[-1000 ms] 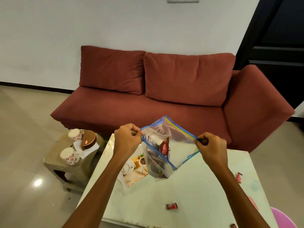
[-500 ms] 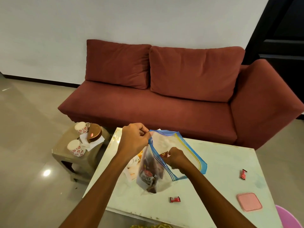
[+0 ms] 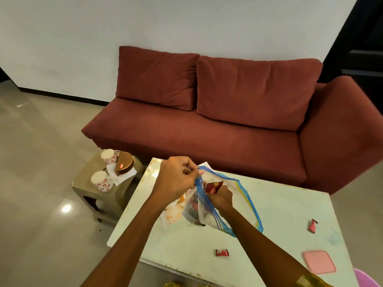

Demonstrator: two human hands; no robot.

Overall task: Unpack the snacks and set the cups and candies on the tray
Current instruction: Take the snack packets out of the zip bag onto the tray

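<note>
While the zip bag (image 3: 236,193) rim is pinched in the left-hand grip (image 3: 176,181) at frame centre, red snack packet (image 3: 213,186) clasped inside by the right-hand grip (image 3: 220,198), two candies (image 3: 222,253) (image 3: 312,225) on the table (image 3: 269,214), lower right.

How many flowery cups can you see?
2. The far cup and the near cup both sit on the small stool left of the table. I see no others.

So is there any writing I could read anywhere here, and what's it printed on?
Nothing reads in full.
On the red packet held by the right hand: white lettering, partly covered and blurred.
On the lower packet inside the zip bag: faint print, unreadable through the plastic.
On the candies: wrappers too small to read.
On the cups: red flower pattern, no words.
</note>
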